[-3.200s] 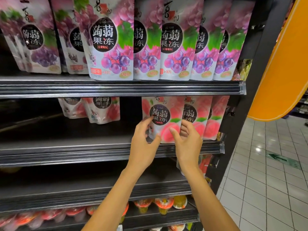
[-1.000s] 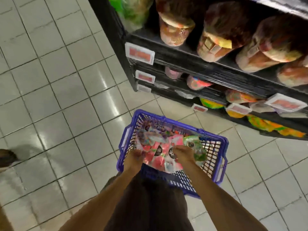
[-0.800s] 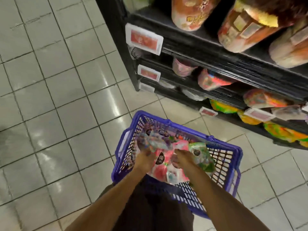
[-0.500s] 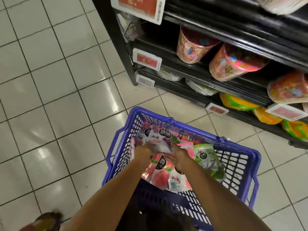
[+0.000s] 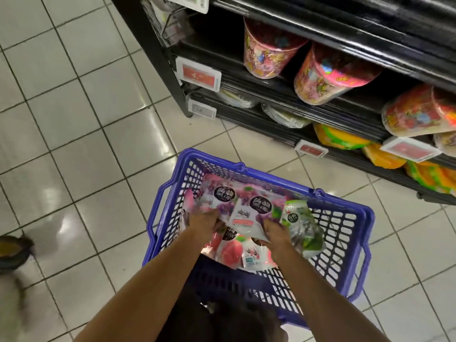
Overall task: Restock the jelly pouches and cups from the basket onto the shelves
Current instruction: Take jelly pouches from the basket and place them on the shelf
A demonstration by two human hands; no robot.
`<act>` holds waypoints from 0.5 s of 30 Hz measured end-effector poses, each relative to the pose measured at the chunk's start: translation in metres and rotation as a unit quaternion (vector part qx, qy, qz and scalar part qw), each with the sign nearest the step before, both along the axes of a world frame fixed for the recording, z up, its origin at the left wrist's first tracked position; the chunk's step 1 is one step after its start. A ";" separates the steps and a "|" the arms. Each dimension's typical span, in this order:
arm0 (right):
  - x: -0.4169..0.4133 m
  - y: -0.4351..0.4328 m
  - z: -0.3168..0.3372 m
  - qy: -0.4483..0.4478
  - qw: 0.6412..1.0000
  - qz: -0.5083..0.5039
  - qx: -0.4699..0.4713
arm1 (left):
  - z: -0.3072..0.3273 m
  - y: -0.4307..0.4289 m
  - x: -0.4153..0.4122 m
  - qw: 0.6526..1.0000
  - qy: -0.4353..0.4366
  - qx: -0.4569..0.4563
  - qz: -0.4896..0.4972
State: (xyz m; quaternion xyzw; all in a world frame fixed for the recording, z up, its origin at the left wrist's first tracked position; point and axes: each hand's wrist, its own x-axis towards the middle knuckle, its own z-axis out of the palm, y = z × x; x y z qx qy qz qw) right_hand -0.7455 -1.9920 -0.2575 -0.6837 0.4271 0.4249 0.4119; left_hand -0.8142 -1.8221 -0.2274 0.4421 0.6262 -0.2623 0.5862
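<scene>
Turning from the shelves (image 5: 320, 33) to the basket (image 5: 345, 211) on the floor (image 5: 74, 119), the person now tightens both grips, left hand (image 5: 204, 222) and right hand (image 5: 274, 232), on grape pouches (image 5: 243, 208) inside it, starting another restock.

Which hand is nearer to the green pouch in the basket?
Right. The right hand lies close beside the green pouch; the left hand is farther off, at the far edge of the purple pouches.

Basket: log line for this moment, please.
phase: pick | left hand: grips grape pouches | right hand: grips grape pouches | basket: also holds peach pouch, green pouch
</scene>
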 end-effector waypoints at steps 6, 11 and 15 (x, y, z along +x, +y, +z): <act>-0.024 -0.060 0.021 0.013 0.988 0.106 -0.109 | 0.029 -0.035 -0.020 0.998 0.049 -0.029 -0.022; -0.048 -0.078 0.026 0.035 0.982 0.135 -0.129 | 0.023 -0.040 -0.033 0.929 0.070 0.065 -0.357; -0.046 -0.078 0.025 0.060 0.995 -0.002 -0.086 | 0.008 -0.036 -0.024 0.870 0.034 0.166 -0.463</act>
